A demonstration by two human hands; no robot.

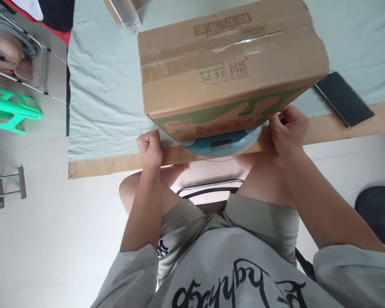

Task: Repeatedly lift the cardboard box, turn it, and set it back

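Note:
A brown cardboard box (234,68), taped along its top and printed in green and brown, stands on a round scale (224,145). Only the scale's near part shows, with a teal face, a small dark display and a clear rim. My left hand (149,147) is closed in a fist on the table's front edge, left of the scale and apart from the box. Close to the box's lower right corner and the scale's rim rests my right hand (288,126), its fingers curled. Nothing shows in either hand. Whether the right one touches the box, I cannot tell.
A dark phone (345,99) lies right of the box on the table's pale green cloth (99,90). Behind the box is a clear plastic container (126,17). To the left are a green stool (13,109) and a seated person's legs (11,49).

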